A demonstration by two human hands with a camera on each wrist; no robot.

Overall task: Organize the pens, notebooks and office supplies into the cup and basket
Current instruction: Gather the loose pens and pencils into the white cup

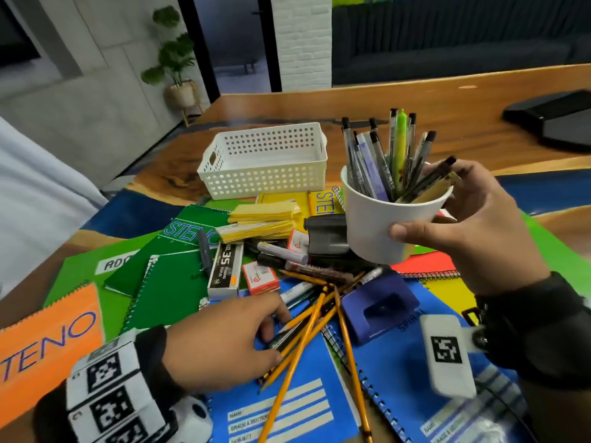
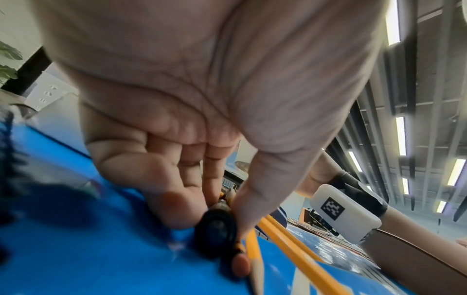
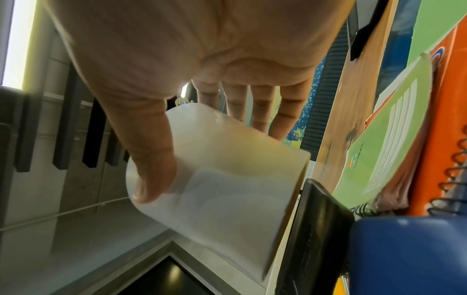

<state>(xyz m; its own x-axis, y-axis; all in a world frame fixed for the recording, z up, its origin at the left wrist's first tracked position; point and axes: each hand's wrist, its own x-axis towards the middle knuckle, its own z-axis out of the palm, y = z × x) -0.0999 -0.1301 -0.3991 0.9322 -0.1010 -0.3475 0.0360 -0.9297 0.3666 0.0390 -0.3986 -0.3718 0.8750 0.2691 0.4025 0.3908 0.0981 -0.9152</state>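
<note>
Notebooks (image 1: pixel 281 407) cover the counter (image 1: pixel 415 97) in front of the white basket (image 1: pixel 265 161). Right hand (image 1: pixel 473 231) has its grip wrapped round the pen-filled cup (image 1: pixel 380 222), lifted above the pile. Left hand (image 1: pixel 220 340) pinches a dark pen (image 2: pixel 217 229) among yellow pencils (image 1: pixel 307 330).
</note>
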